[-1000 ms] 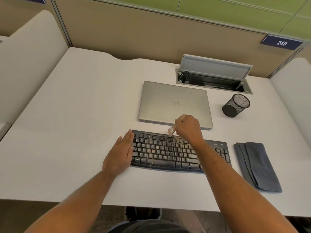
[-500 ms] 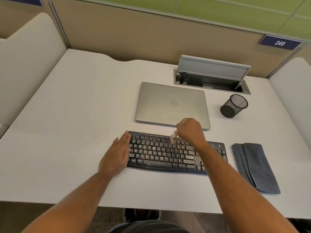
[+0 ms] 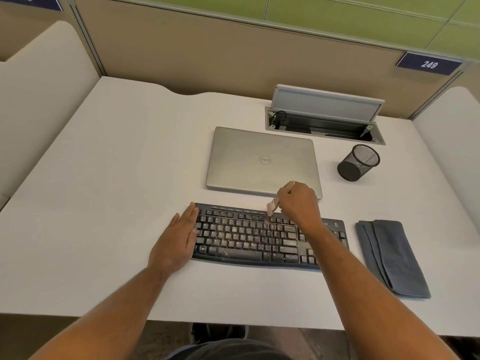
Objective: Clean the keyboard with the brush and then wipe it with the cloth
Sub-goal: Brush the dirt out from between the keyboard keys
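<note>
A black keyboard (image 3: 249, 237) speckled with light crumbs lies on the white desk (image 3: 104, 203) in front of me. My right hand (image 3: 298, 203) is closed around a small brush (image 3: 271, 207) with a pale wooden handle; its bristles touch the keys near the top middle row. My left hand (image 3: 179, 240) lies flat with fingers together against the keyboard's left end. A folded dark grey cloth (image 3: 389, 258) rests on the desk to the right of the keyboard, untouched.
A shut silver laptop (image 3: 262, 162) lies just behind the keyboard. A black mesh pen cup (image 3: 358, 163) stands to its right. An open cable hatch (image 3: 324, 123) sits at the back. Partition walls close off the back and both sides.
My right hand has shifted the brush slightly rightward along the upper key rows. My left hand stays pressed at the keyboard's left end. The view has drifted a little.
</note>
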